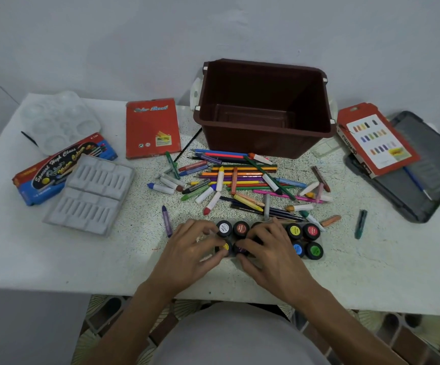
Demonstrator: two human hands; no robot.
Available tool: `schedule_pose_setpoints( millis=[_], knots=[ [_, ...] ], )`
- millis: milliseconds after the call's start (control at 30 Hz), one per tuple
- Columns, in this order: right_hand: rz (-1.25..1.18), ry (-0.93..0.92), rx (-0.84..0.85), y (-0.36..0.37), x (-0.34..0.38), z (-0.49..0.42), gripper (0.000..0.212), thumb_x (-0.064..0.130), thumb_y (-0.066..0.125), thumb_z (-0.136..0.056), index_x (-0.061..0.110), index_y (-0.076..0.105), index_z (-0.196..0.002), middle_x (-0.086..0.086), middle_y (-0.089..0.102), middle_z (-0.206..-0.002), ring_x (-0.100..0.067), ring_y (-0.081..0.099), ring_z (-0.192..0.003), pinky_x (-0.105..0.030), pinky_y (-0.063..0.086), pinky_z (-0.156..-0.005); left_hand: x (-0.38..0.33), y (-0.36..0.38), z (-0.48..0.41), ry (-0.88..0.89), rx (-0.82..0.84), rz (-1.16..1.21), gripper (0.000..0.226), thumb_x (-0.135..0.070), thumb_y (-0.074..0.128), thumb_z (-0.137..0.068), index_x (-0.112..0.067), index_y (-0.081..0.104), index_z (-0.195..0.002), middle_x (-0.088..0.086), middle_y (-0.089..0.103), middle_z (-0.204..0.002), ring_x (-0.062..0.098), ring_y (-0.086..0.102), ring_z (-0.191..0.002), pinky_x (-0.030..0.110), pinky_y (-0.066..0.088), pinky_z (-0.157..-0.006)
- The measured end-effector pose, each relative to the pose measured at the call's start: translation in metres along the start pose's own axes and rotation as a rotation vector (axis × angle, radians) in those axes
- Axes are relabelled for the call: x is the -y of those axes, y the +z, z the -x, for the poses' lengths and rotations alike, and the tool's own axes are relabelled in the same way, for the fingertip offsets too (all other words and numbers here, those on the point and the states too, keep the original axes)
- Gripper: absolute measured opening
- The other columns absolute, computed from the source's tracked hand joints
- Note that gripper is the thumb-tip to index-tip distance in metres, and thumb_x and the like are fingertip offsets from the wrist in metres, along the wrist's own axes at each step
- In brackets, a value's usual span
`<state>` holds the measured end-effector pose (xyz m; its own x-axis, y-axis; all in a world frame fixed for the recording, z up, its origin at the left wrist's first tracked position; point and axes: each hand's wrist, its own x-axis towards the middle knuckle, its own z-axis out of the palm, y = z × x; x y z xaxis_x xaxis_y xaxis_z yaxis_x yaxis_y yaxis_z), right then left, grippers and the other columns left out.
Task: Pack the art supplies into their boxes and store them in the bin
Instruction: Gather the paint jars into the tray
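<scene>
So far nothing is packed: the bin (253, 140) stands empty, with crayons (212, 202) and pencils (242, 169) loose in front of it and the boxes (151, 127) unfilled. At the near edge, your left hand (195, 248) and right hand (269, 248) each curl round the jars (311, 231).

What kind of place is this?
Probably a home craft table: a white speckled tabletop against a plain wall, loose coloured pencils and crayons, small black-lidded paint pots, and a brown plastic bin.
</scene>
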<state>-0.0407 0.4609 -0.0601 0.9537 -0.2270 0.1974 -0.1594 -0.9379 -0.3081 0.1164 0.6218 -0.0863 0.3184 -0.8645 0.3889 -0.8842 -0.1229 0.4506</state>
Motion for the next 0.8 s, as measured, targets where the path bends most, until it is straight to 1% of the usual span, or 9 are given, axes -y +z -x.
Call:
schedule_pose_setpoints(
  millis=[67,133,233,367,467,533,700,767,800],
  knots=[
    [-0.025,0.004,-0.035,-0.001,-0.001,-0.003,0.021,0.029,0.058,-0.093,0.017,0.070,-0.105,-0.001,0.057,-0.098,-0.022,0.051,-0.096,-0.048,0.042,-0.101,0.000,0.000,-0.001,-0.018,-0.011,-0.001,0.020,-0.031,0.060,-0.095,-0.017,0.073,-0.101,-0.001,0.061,-0.116,0.016,0.055,-0.099,0.039,0.048,-0.079],
    [-0.014,0.018,-0.065,-0.001,-0.002,-0.007,0.021,0.026,0.058,-0.094,0.015,0.069,-0.107,-0.003,0.057,-0.102,-0.024,0.052,-0.097,-0.049,0.042,-0.100,-0.002,0.002,-0.004,-0.065,-0.026,0.005,0.021,-0.027,0.059,-0.095,-0.016,0.071,-0.109,0.000,0.060,-0.122,0.017,0.056,-0.105,0.038,0.047,-0.084],
    [0.017,0.046,-0.063,0.002,-0.007,-0.013,0.020,0.023,0.064,-0.092,0.015,0.069,-0.110,-0.004,0.059,-0.103,-0.026,0.051,-0.096,-0.051,0.044,-0.094,-0.001,0.004,-0.012,-0.128,0.000,0.019,0.027,-0.029,0.057,-0.096,-0.018,0.070,-0.117,-0.003,0.062,-0.125,0.016,0.058,-0.110,0.036,0.048,-0.088],
    [0.025,0.060,-0.031,0.006,-0.010,-0.019,0.017,0.022,0.065,-0.090,0.017,0.070,-0.106,-0.002,0.060,-0.100,-0.025,0.049,-0.094,-0.047,0.043,-0.091,0.003,-0.001,-0.024,-0.095,0.077,-0.019,0.027,-0.034,0.057,-0.091,-0.020,0.074,-0.108,-0.007,0.068,-0.113,0.014,0.064,-0.099,0.036,0.052,-0.081],
    [-0.049,0.103,-0.005,0.005,-0.010,-0.022,0.014,0.020,0.066,-0.088,0.019,0.069,-0.102,0.000,0.057,-0.098,-0.023,0.046,-0.090,-0.038,0.040,-0.085,0.002,-0.005,-0.030,-0.097,0.106,-0.013,0.019,-0.023,0.075,-0.084,-0.018,0.075,-0.103,-0.005,0.070,-0.107,0.017,0.065,-0.094,0.039,0.054,-0.078],
    [-0.120,0.148,0.018,0.003,-0.009,-0.025,0.014,0.019,0.068,-0.087,0.019,0.068,-0.101,0.001,0.056,-0.098,-0.021,0.044,-0.090,-0.033,0.039,-0.082,0.001,-0.006,-0.033,-0.123,0.133,0.006,0.021,-0.018,0.080,-0.081,-0.017,0.075,-0.101,-0.004,0.068,-0.105,0.018,0.065,-0.094,0.043,0.056,-0.078],
    [-0.266,0.207,0.057,-0.001,-0.013,-0.028,0.014,0.016,0.073,-0.084,0.020,0.070,-0.098,0.004,0.055,-0.100,-0.016,0.041,-0.094,-0.029,0.035,-0.084,-0.001,-0.006,-0.033,-0.156,0.146,0.043,0.018,-0.019,0.076,-0.084,-0.017,0.074,-0.102,-0.006,0.065,-0.106,0.016,0.062,-0.095,0.043,0.055,-0.079],
    [-0.247,0.177,0.058,-0.002,-0.016,-0.028,0.015,0.016,0.074,-0.084,0.020,0.072,-0.098,0.003,0.056,-0.100,-0.017,0.042,-0.094,-0.030,0.036,-0.083,-0.002,-0.006,-0.031,-0.144,0.137,0.021,0.017,-0.025,0.068,-0.089,-0.017,0.072,-0.104,-0.005,0.063,-0.109,0.017,0.060,-0.098,0.042,0.055,-0.080],
    [-0.229,0.159,0.055,-0.002,-0.017,-0.028,0.015,0.017,0.075,-0.084,0.021,0.073,-0.099,0.003,0.056,-0.100,-0.018,0.043,-0.094,-0.029,0.036,-0.082,-0.004,-0.005,-0.029,-0.145,0.134,0.007,0.021,-0.030,0.061,-0.092,-0.017,0.070,-0.106,-0.004,0.062,-0.113,0.017,0.059,-0.101,0.041,0.054,-0.082]
  ],
)
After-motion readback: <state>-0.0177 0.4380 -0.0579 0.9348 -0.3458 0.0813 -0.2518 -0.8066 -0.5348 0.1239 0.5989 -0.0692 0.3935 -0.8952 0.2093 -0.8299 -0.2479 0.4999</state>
